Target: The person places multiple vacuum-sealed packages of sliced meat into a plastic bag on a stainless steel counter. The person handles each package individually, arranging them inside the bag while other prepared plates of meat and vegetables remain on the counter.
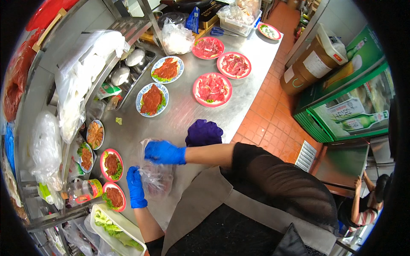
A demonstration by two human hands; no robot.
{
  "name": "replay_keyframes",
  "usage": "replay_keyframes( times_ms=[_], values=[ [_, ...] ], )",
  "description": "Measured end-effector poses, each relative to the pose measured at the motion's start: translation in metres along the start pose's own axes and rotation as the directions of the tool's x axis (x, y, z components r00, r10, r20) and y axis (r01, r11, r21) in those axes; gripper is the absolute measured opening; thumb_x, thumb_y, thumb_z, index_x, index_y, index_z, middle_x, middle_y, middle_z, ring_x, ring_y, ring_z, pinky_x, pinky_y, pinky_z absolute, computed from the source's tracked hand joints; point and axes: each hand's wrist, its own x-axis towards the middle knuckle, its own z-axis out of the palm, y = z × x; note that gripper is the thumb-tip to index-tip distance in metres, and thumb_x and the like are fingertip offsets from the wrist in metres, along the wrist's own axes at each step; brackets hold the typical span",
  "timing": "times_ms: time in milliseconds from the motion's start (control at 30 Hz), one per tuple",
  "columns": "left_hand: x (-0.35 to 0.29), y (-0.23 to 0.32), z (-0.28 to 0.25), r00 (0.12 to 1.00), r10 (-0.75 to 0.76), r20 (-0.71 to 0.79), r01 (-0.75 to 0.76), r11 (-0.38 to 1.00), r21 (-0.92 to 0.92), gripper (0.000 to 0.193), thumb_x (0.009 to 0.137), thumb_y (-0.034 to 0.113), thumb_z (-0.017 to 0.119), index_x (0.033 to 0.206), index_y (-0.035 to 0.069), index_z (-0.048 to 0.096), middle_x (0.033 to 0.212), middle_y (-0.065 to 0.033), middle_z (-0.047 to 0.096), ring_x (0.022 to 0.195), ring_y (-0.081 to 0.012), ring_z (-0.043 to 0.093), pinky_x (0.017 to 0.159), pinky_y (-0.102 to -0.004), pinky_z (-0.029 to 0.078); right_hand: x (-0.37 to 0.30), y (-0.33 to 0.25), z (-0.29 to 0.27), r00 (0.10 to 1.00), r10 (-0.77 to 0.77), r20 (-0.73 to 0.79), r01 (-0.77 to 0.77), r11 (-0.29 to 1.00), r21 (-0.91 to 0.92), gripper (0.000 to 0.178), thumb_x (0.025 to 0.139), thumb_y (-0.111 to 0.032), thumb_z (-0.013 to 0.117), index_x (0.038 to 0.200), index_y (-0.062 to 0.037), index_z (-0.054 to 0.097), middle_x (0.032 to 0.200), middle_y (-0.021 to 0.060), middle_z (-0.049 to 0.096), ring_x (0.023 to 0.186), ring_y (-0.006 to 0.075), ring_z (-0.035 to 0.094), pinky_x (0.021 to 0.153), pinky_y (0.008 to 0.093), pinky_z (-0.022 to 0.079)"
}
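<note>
Both my hands wear blue gloves and work at a clear plastic bag (157,181) on the steel counter. Something pinkish shows dimly through the film. My right hand (164,152) is closed on the bag's upper part. At its left edge my left hand (136,187) has its fingers curled in on the plastic; the fingertips are partly hidden. A crumpled dark purple cloth (204,133) lies beyond my right forearm. Left of my hands are two red-rimmed plates of reddish-brown meat on lettuce, the nearer plate (114,197) and the farther plate (112,165).
Farther off stand blue-patterned plates (152,100) of marinated meat and red-rimmed plates (212,89) of raw sliced meat. A white tub (117,230) of lettuce sits at lower left. Shelving (98,70) with bags borders the left side. Another person (367,200) is far right.
</note>
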Motion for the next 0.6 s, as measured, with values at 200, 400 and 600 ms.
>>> replay_keyframes(
  times_ms=[200,400,600],
  values=[
    [-0.010,0.018,0.014,0.999,0.007,-0.034,-0.007,1.000,-0.002,0.010,0.080,0.008,0.050,0.088,0.001,0.051,0.083,-0.0032,0.052,0.077,-0.0127,0.047,0.073,-0.0269,0.040,-0.081,0.070,-0.123,0.777,0.262,-0.573,-0.418,0.895,-0.158,0.021,0.072,-0.005,0.056,0.093,-0.0060,0.059,0.090,0.0124,0.057,0.082,0.0296,0.054,0.074,0.0366,0.044],
    [-0.008,0.019,0.023,0.992,-0.051,-0.117,0.039,0.994,-0.105,0.007,0.079,0.001,0.050,0.085,0.001,0.051,0.080,-0.0018,0.051,0.074,-0.0110,0.046,0.071,-0.0247,0.040,-0.141,0.117,-0.217,0.693,0.255,-0.674,-0.701,0.458,-0.547,0.034,0.067,-0.003,0.056,0.102,-0.0016,0.055,0.100,0.0180,0.056,0.095,0.0330,0.052,0.083,0.0409,0.042],
    [-0.004,0.004,0.018,0.994,-0.012,-0.111,0.005,0.998,-0.059,0.008,0.079,0.000,0.050,0.087,0.001,0.052,0.082,-0.0017,0.051,0.076,-0.0107,0.047,0.072,-0.0242,0.040,-0.076,0.061,-0.152,0.841,0.433,-0.324,-0.472,0.880,-0.050,0.032,0.075,-0.004,0.049,0.106,-0.0058,0.056,0.104,0.0144,0.056,0.093,0.0306,0.054,0.080,0.0365,0.043]
  ],
)
